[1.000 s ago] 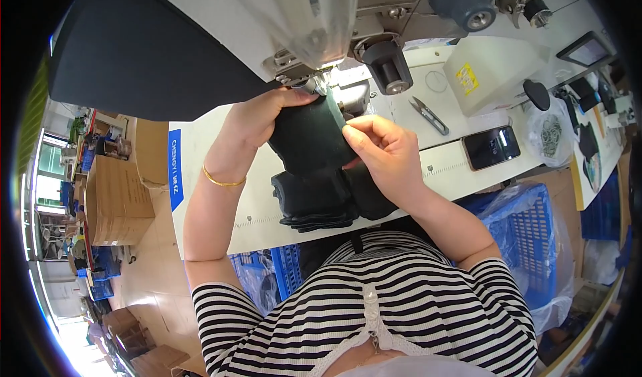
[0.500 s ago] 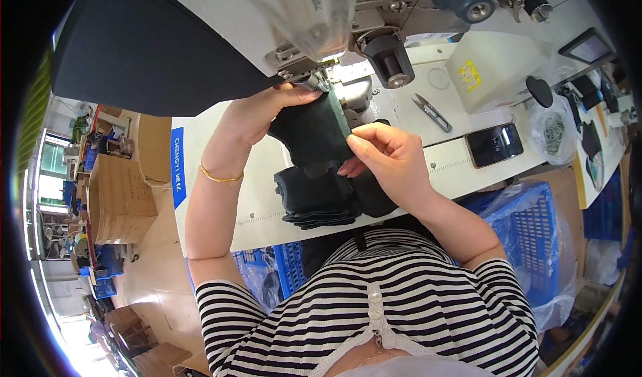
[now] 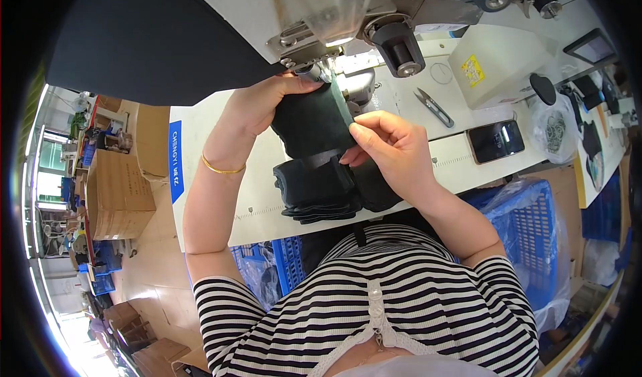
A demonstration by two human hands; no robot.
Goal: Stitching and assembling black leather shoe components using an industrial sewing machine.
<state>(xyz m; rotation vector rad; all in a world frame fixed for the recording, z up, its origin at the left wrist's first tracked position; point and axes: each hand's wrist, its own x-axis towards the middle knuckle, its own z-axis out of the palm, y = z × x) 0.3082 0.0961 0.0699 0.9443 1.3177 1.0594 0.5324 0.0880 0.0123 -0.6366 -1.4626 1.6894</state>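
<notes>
A dark green-black fabric piece (image 3: 309,119) lies under the presser foot of a sewing machine (image 3: 319,69), a paler strip along its right edge. My left hand (image 3: 264,103) is closed on its upper left side, the thumb lying on top close to the foot. Farther right, my right hand (image 3: 394,150) pinches the pale edge between thumb and forefinger, the other fingers curled beneath. Just below this piece, a stack of folded dark fabric pieces (image 3: 315,193) rests on the white table, with more dark fabric (image 3: 376,188) beside it, partly behind my right hand.
Thread snips (image 3: 435,107) and a phone (image 3: 495,142) lie on the table to the right, near a white box (image 3: 498,66) and a clear bag (image 3: 555,128). A large black panel (image 3: 160,43) hangs at upper left. Blue crates (image 3: 525,236) stand below the table edge.
The view has shifted slightly, so the machine sits a little farther right in it. The fabric's lower left side lies straighter; both hands keep their hold near the same places.
</notes>
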